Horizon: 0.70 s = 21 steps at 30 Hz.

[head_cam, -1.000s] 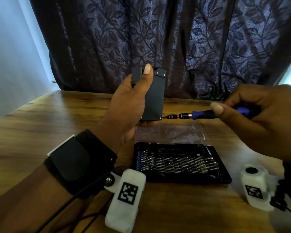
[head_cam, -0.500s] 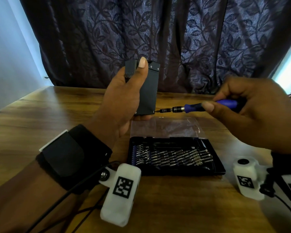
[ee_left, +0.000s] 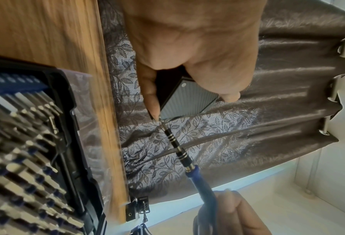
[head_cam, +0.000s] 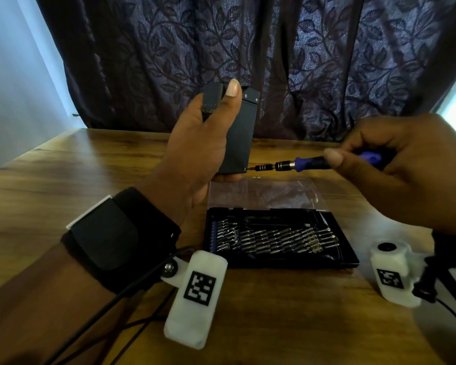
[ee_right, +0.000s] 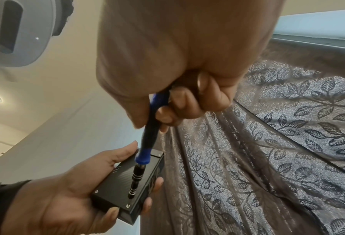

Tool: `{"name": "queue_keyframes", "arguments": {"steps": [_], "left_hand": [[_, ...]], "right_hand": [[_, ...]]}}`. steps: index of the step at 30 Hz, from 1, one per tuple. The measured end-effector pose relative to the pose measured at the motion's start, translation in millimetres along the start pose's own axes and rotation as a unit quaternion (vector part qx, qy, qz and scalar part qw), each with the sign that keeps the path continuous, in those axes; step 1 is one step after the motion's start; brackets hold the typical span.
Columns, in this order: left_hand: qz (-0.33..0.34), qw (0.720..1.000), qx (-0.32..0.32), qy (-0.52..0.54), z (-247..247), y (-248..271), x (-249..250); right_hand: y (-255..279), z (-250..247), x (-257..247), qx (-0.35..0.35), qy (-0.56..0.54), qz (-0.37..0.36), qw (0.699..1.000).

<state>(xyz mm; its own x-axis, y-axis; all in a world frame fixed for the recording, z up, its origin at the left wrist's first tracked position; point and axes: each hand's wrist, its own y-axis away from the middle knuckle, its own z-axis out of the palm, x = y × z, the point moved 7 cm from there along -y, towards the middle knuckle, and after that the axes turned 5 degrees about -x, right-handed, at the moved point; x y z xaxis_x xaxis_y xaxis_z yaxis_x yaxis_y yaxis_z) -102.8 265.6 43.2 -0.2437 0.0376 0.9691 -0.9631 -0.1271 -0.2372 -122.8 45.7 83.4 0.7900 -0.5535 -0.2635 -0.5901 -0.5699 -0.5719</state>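
Observation:
My left hand [head_cam: 208, 138] grips a flat black box [head_cam: 238, 135] upright above the table, thumb along its front face; the box also shows in the left wrist view [ee_left: 185, 101] and the right wrist view [ee_right: 123, 187]. My right hand [head_cam: 395, 164] pinches a blue-handled precision screwdriver [head_cam: 300, 164] held level, its black tip at a screw in the box's lower right corner. The screwdriver [ee_right: 147, 151] points down at that corner screw, and its banded shaft [ee_left: 177, 146] meets the box edge.
An open black bit case [head_cam: 277, 238] with several metal bits lies on the wooden table [head_cam: 50, 185] below the hands, its clear lid [head_cam: 263, 193] folded back. A dark leaf-patterned curtain [head_cam: 327, 61] hangs behind. White tagged wrist units [head_cam: 198, 299] hang by both wrists.
Both hands keep the same hold, box and screwdriver tip together at the lower corner; they only shift slightly in the head view.

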Motion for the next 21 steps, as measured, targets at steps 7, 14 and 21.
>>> {"name": "queue_keyframes", "arguments": {"steps": [7,14,21], "left_hand": [[-0.004,1.000,-0.005,-0.001,1.8,1.5,0.4],[0.003,1.000,0.000,0.007,0.8,1.1,2.2],[-0.002,1.000,-0.003,0.010,3.4,2.6,1.1]], "right_hand": [[1.2,-1.3,3.1,-0.017,-0.023,0.013,0.999],[0.4,-0.7,0.8,-0.024,0.006,0.004,1.000],[0.9,-2.8,0.1,-0.019,-0.006,0.006,1.000]]}}
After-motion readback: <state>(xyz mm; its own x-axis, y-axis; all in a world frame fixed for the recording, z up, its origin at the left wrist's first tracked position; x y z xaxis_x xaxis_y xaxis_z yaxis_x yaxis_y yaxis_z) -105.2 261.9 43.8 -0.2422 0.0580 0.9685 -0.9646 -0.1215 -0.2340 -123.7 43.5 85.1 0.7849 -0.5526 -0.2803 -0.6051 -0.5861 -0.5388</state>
